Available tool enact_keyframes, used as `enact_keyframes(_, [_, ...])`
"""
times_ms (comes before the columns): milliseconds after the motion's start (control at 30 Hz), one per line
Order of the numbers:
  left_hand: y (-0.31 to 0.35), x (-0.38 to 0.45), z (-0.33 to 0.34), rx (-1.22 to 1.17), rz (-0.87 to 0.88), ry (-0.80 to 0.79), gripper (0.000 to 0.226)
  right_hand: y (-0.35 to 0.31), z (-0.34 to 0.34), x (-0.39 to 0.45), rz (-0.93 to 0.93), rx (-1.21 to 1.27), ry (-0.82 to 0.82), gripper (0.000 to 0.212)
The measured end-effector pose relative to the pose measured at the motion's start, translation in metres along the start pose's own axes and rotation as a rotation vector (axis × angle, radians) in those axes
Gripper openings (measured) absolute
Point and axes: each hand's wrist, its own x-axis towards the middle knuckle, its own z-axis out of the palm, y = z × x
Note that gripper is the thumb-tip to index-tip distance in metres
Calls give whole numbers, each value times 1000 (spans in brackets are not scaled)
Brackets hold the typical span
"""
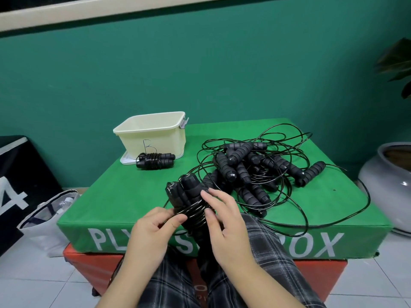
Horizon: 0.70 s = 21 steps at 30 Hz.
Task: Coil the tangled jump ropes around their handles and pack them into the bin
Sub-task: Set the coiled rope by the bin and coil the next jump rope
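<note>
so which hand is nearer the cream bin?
Left. The left hand sits below the cream bin, slightly right of it; the right hand is farther right, nearer the tangled pile.

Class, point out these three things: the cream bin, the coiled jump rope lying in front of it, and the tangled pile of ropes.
Cream bin [153,138], head view, front wall.
Coiled jump rope [155,160], head view, wound cord.
Tangled pile [241,152], head view, top handle.

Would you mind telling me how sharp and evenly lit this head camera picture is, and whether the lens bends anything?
In the head view, light is soft and even, with small glints on the coiled black cord between the left hand and right hand; the wide lens bows the cream wall trim; the dark plant leaves at the right edge look blurred.
</note>
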Motion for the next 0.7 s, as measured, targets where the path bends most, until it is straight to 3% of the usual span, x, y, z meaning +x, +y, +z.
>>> enact_keyframes(100, [5,-3,-3,77,110,11,16,-4,-3,0,63,-3,-92,46])
enact_keyframes(167, [6,-6,-2,146,178,7,9,-7,-4,0,98,-39,-186,63])
enact_keyframes(267, [1,-7,0,200,231,-4,23,-8,-1,0,130,-172,-217,94])
enact_keyframes(333, [-1,-7,1,215,243,-28,29,-7,0,1,142,-215,-183,100])
enact_keyframes(533, [2,-8,-2,119,227,-144,16,-6,-5,-1,195,-72,-148,78])
enact_keyframes(700, [-1,1,-5,133,132,-32,13,-7,-5,-5,236,57,-184,63])
